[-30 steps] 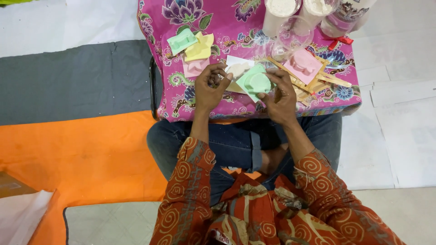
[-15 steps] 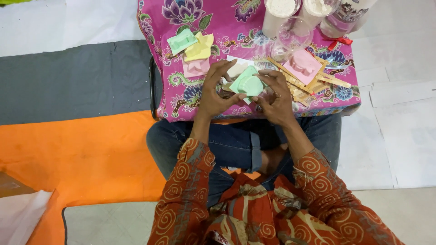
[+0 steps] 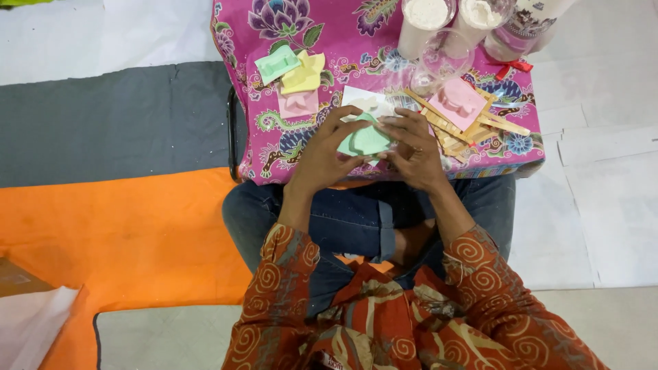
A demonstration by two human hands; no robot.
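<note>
Both hands hold a small mint-green soft mould (image 3: 364,140) over the near edge of a low table covered in a pink flowered cloth (image 3: 356,41). My left hand (image 3: 322,154) grips its left side with fingers curled over the top. My right hand (image 3: 415,147) pinches its right side. A white mould (image 3: 367,103) lies just beyond my fingers.
On the cloth lie a green mould (image 3: 276,65), a yellow one (image 3: 303,73), a pink one (image 3: 298,104) and another pink one (image 3: 458,103) on several wooden sticks (image 3: 504,123). Cups of white powder (image 3: 425,24) and a clear glass (image 3: 439,65) stand at the back. Orange and grey mats (image 3: 116,205) cover the floor on the left.
My hands have shifted their grip on the green mould, turning it and drawing it slightly nearer to me. Everything on the table stays put.
</note>
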